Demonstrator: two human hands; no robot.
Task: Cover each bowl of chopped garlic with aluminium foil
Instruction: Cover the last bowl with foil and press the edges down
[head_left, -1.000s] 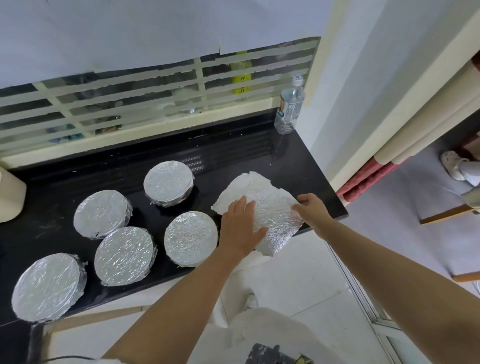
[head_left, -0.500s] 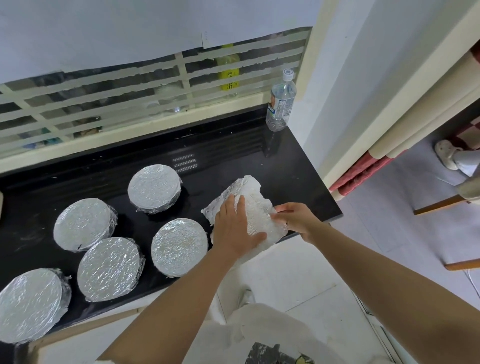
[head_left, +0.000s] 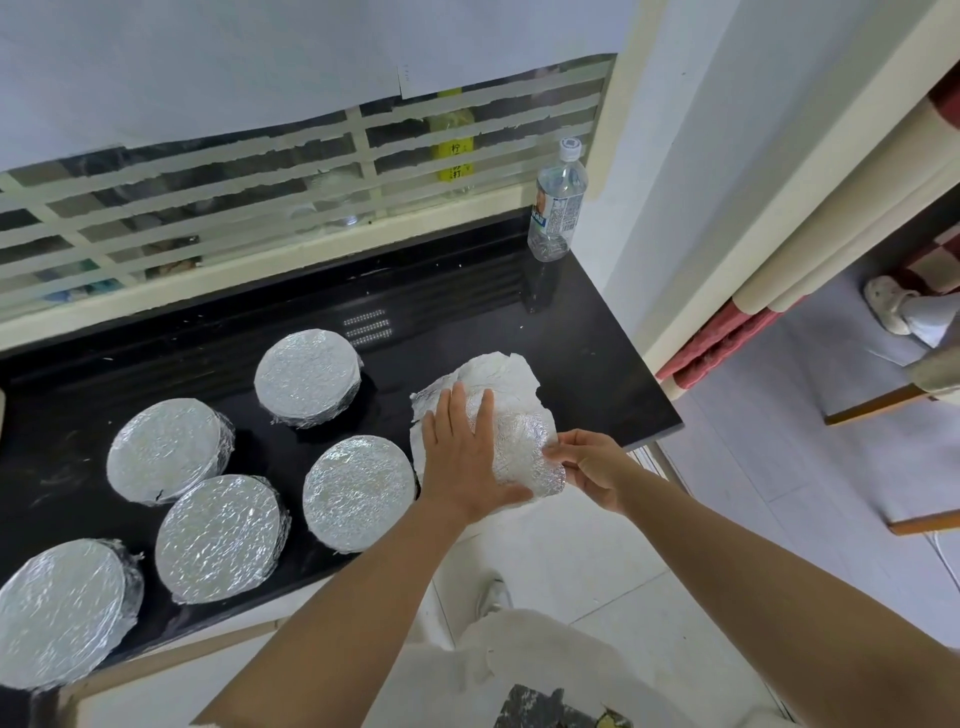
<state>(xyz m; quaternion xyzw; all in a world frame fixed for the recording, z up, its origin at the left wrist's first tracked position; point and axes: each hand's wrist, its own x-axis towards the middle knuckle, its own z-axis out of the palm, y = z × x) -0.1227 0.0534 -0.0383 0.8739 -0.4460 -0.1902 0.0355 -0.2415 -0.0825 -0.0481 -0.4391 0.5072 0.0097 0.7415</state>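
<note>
The foil (head_left: 501, 415) is a crumpled, ragged sheet on the right part of the black desk (head_left: 597, 332). Its long axis runs far to near and leans a little right at the near end. The far end is white and wrinkled. The near end shows the shiny side and reaches the desk's near edge. What lies under the sheet cannot be told.

The left grip (head_left: 462, 460) lies flat on the sheet's left half, palm down, with straight fingers (head_left: 485, 415) pointing far and the thumb stretched right along the near edge. It is an open, pressing hand and grasps nothing. Its forearm runs in from the near left.

The right grip (head_left: 587, 467) comes in from the near right with its palm turned left. Its thumb and curled fingers pinch the sheet's near right edge, and that corner is lifted slightly off the desk.

Five bowls stand to the left, each capped tight with foil:
- near bowl (head_left: 356, 491), just beside the left wrist
- far bowl (head_left: 307, 376)
- mid bowl (head_left: 166, 449)
- front bowl (head_left: 221, 535)
- corner bowl (head_left: 62, 608), at the near left

A clear bottle (head_left: 558, 208) stands upright at the desk's far right corner, well apart from the sheet.
</note>
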